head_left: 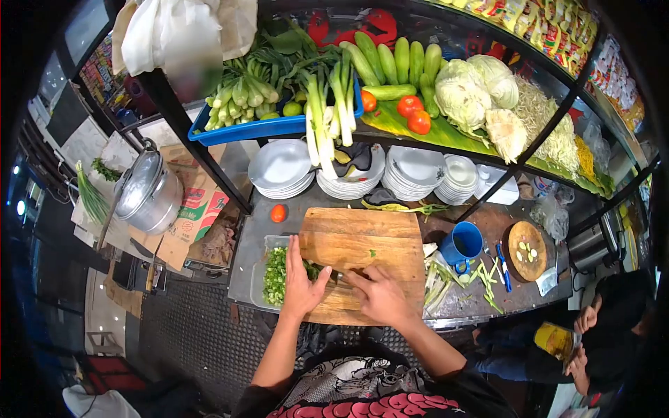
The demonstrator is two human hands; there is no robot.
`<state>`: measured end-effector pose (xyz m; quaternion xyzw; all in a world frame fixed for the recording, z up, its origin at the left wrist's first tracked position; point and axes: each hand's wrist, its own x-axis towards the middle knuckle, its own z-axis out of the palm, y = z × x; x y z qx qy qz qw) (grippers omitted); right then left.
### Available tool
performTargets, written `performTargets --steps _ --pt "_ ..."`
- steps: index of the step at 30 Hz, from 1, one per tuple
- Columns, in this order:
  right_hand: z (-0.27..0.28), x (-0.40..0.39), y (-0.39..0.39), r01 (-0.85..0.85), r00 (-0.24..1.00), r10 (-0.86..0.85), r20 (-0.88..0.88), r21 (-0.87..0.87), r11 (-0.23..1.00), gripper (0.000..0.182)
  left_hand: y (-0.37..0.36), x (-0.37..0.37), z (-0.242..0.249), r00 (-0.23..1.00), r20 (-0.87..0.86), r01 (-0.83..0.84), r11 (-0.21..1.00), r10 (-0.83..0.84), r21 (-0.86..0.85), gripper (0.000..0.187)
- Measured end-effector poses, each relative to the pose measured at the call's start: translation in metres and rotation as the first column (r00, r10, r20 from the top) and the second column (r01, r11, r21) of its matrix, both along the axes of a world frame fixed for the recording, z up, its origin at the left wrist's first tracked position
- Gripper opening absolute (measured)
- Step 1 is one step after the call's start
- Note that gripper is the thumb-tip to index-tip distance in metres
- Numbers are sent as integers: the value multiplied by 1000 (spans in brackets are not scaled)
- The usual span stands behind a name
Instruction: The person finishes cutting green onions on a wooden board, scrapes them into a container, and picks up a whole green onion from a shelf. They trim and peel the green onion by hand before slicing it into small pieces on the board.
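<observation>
My left hand (304, 280) is upright at the left edge of the wooden cutting board (369, 237), fingers straight and thumb apart. Beside it is a clear plastic container (258, 273) of chopped green onions (274, 277). Some chopped greens lie by the left palm, partly hidden. Over the board, my right hand (385, 296) is closed with its index finger stretched toward the left hand. It seems to grip a knife (339, 276), of which only a small sliver shows between the hands. A small green scrap (372, 253) lies on the board.
A tomato (279, 213) and stacked plates (280, 167) stand behind the board. Right are a blue mug (463, 245), onion trimmings (437, 285) and a round wooden board (526, 251). Vegetables fill the shelf above, including cabbage (463, 94). Another person's hands (582, 341) hold a yellow item.
</observation>
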<state>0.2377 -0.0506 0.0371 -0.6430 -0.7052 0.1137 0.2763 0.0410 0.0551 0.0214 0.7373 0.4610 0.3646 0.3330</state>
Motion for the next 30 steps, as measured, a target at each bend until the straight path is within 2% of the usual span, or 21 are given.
performTargets --steps 2,3,4,7,10,11,14,15,17,18,20,21,22,23,24,25,28,29,30 --pt "16 21 4 8 998 -10 66 34 999 47 4 -8 -11 988 156 4 998 6 -62 90" --pt "19 35 9 47 994 -49 100 20 999 48 7 -13 -23 979 198 -33 995 50 -90 79" --pt "23 48 14 90 987 -90 136 6 996 48 9 -17 -27 960 253 -85 988 116 -131 76" --pt "15 78 54 196 976 -195 98 3 981 46 15 -32 -34 869 395 -203 943 298 -264 68" --pt "9 72 76 170 985 -169 21 -56 984 47 23 -47 -30 741 484 -288 872 465 -396 61" --pt "7 64 76 109 994 -108 5 -39 993 48 22 -50 -27 738 456 -349 860 497 -372 58" --pt "16 27 62 -58 998 58 -11 -21 998 50 18 -66 -37 834 350 -406 904 427 -135 56" --pt "17 15 58 -100 995 100 0 -39 994 50 16 -74 -44 871 318 -380 924 374 -47 67" --pt "22 5 48 -168 986 168 18 -18 986 53 0 -65 -16 967 127 -237 962 220 136 84" --pt "26 7 42 -109 994 108 -12 -21 994 52 -8 -58 0 989 19 -148 966 147 214 92" --pt "32 24 23 14 998 -17 -68 -40 999 51 -20 -39 16 962 -268 5 978 52 206 109" --pt "33 40 11 94 991 -94 -99 -2 996 44 -22 -31 17 915 -402 83 980 -2 184 117" --pt "27 53 -2 202 962 -193 -194 28 979 43 -21 -26 12 906 -424 76 983 3 169 118" --pt "26 65 -15 270 959 -255 -123 126 955 41 -17 -20 5 896 -445 67 985 10 158 118" --pt "23 73 -30 421 897 -428 -107 -80 903 44 -12 -16 1 885 -466 57 987 19 150 119" --pt "18 74 -41 450 888 -455 -66 -82 889 46 -7 -13 3 890 -450 8 987 67 163 112" --pt "11 51 -53 439 895 -445 -41 -107 892 49 14 -25 -9 894 -409 -74 961 182 265 96" --pt "12 35 -50 365 929 -364 -64 2 931 50 19 -31 -10 905 -361 -124 951 226 284 83" --pt "11 18 -47 320 942 -325 -79 -69 945 50 24 -42 -13 909 -331 -166 948 253 271 81"
